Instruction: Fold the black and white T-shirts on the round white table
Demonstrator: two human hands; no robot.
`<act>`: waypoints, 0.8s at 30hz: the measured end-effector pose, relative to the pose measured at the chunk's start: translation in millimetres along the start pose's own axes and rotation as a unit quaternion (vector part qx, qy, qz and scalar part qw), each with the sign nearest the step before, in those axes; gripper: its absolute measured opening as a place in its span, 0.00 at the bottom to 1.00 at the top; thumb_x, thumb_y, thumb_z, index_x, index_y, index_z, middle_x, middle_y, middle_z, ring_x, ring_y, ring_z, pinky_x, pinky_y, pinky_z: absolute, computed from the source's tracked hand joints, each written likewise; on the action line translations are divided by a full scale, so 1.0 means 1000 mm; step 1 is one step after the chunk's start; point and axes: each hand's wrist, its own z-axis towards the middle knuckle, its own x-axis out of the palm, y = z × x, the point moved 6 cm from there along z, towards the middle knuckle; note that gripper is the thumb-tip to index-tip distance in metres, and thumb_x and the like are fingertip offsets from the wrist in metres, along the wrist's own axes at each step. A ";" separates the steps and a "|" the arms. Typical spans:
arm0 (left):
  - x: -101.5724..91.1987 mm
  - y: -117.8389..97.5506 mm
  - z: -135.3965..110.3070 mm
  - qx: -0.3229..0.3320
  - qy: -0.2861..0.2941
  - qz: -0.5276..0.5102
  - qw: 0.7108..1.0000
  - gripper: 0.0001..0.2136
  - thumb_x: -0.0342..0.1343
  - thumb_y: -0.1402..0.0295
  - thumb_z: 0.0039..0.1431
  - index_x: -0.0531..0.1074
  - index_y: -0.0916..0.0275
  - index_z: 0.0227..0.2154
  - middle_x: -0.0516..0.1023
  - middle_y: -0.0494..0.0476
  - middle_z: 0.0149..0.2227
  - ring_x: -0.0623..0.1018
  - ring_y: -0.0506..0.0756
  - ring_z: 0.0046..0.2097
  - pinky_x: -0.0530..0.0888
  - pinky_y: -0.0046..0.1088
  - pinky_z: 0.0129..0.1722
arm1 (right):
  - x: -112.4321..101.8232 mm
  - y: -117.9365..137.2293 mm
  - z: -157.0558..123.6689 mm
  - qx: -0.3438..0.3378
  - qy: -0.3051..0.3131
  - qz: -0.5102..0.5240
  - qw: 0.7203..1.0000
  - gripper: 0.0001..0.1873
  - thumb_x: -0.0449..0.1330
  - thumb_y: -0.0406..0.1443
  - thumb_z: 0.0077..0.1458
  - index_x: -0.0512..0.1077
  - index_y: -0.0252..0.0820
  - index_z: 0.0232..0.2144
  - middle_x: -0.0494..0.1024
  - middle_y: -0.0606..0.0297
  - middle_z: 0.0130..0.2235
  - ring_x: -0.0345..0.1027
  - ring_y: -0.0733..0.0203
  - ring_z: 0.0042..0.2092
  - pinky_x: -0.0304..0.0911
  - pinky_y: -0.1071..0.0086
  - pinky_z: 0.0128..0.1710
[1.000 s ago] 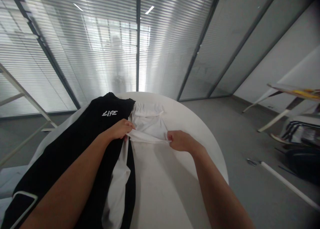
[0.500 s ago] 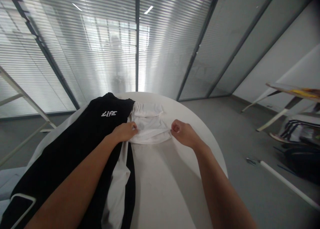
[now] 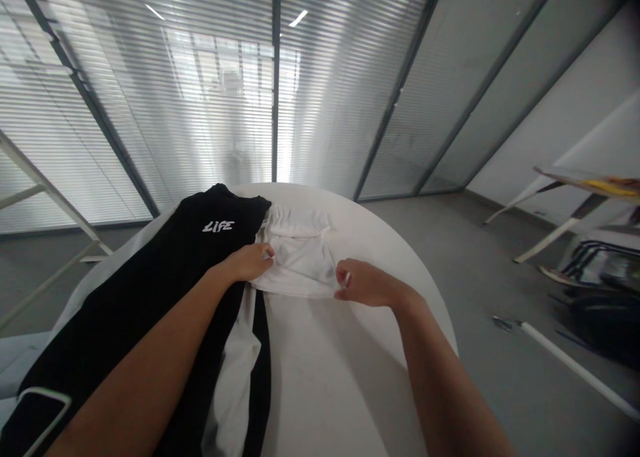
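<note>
A folded white garment (image 3: 299, 254) lies on a round white table (image 3: 390, 244), its elastic waistband toward the far side. My left hand (image 3: 249, 262) pinches the garment's near left corner. My right hand (image 3: 363, 282) pinches the near right corner, fingers closed on the cloth. Left of it a black garment (image 3: 150, 290) with white "LIFE" lettering stretches along the table under my left forearm. A white strip of cloth (image 3: 235, 377) runs beside the black one toward me.
Glass partitions with blinds stand behind the table. A white ladder-like frame (image 3: 45, 190) leans at the left. On the grey floor to the right lie a white pole (image 3: 575, 367), dark bags (image 3: 607, 324) and a slanted table (image 3: 585, 187).
The near edge of the white garment went from lifted, to folded away, to drawn back toward me and laid flat; my right hand moved away and then back.
</note>
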 end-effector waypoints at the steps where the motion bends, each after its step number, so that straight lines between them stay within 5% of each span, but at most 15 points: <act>1: 0.000 0.000 0.000 -0.006 -0.002 0.002 1.000 0.15 0.53 0.62 0.57 0.75 0.61 0.44 0.79 0.63 0.45 0.78 0.60 0.46 0.69 0.32 0.47 | 0.002 0.001 0.001 -0.001 0.009 -0.009 1.000 0.07 0.63 0.36 0.46 0.69 0.42 0.30 0.75 0.66 0.32 0.66 0.64 0.32 0.55 0.72 0.30; 8: -0.001 -0.005 -0.005 -0.030 0.028 0.040 0.998 0.19 0.51 0.59 0.59 0.73 0.61 0.49 0.80 0.61 0.37 0.79 0.60 0.39 0.69 0.32 0.40 | 0.000 0.006 -0.002 -0.031 0.014 -0.015 0.999 0.03 0.60 0.32 0.46 0.71 0.42 0.28 0.76 0.65 0.32 0.67 0.63 0.33 0.56 0.72 0.30; 13: -0.001 -0.005 -0.005 -0.021 0.018 0.026 0.999 0.19 0.53 0.58 0.57 0.73 0.60 0.49 0.78 0.65 0.47 0.78 0.62 0.46 0.69 0.34 0.46 | 0.005 0.005 -0.002 -0.019 0.038 -0.009 0.999 0.08 0.60 0.30 0.44 0.72 0.43 0.31 0.78 0.66 0.32 0.69 0.62 0.32 0.56 0.73 0.29; 16: -0.003 -0.004 -0.005 -0.008 0.023 0.004 1.000 0.20 0.56 0.59 0.54 0.74 0.61 0.49 0.77 0.66 0.51 0.76 0.63 0.50 0.67 0.35 0.52 | 0.010 0.004 -0.002 -0.002 0.078 0.004 0.997 0.03 0.59 0.32 0.47 0.73 0.43 0.28 0.78 0.66 0.29 0.69 0.63 0.30 0.55 0.72 0.27; 18: -0.005 -0.006 -0.005 0.009 0.031 -0.007 0.999 0.20 0.57 0.60 0.53 0.75 0.62 0.48 0.77 0.66 0.51 0.75 0.63 0.51 0.66 0.34 0.53 | 0.011 0.004 0.000 0.001 0.094 -0.002 0.996 0.08 0.58 0.37 0.52 0.71 0.42 0.23 0.77 0.65 0.26 0.68 0.63 0.28 0.54 0.72 0.26; 21: -0.008 -0.009 -0.005 0.018 0.048 0.001 0.999 0.17 0.54 0.59 0.55 0.77 0.62 0.42 0.79 0.65 0.47 0.77 0.61 0.48 0.68 0.33 0.50 | 0.002 0.003 0.009 0.032 0.010 -0.049 0.998 0.19 0.52 0.44 0.60 0.70 0.41 0.21 0.77 0.62 0.26 0.69 0.61 0.30 0.54 0.70 0.29; 24: -0.012 -0.011 -0.006 -0.035 0.032 0.036 0.998 0.18 0.50 0.55 0.58 0.75 0.61 0.44 0.79 0.66 0.45 0.79 0.63 0.44 0.71 0.35 0.45 | -0.005 0.000 0.018 0.098 -0.124 -0.075 0.985 0.16 0.50 0.46 0.63 0.72 0.43 0.38 0.79 0.60 0.36 0.73 0.56 0.39 0.57 0.68 0.35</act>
